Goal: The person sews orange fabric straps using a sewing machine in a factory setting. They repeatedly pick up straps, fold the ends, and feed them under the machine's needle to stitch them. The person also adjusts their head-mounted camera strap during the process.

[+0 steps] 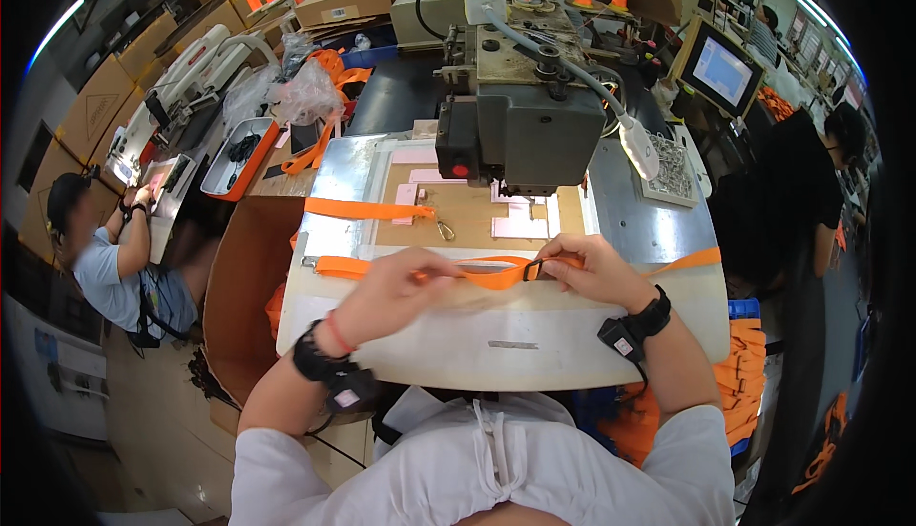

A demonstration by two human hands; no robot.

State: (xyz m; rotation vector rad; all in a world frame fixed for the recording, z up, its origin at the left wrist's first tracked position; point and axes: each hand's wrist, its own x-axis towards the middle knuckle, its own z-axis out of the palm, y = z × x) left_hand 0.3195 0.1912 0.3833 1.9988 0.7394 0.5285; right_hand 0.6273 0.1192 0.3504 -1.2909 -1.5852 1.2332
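Holding an orange strap [498, 278] across the frame's centre, stretching left to right between the hands. Pinching it with the right hand [603, 273] beside the black buckle [531, 269], lying much nearer there than to the left hand [391, 289]. Holding the hands apart; blurring at the left fingertips, so not telling grip from mere touch. Hiding behind the right hand any join with the orange stretch [689, 259] at centre right. Facing, higher in the frame, a second orange strap [367, 209] and a metal clip [446, 231] on the desk [382, 364], partly hidden under a sewing machine head [534, 135].
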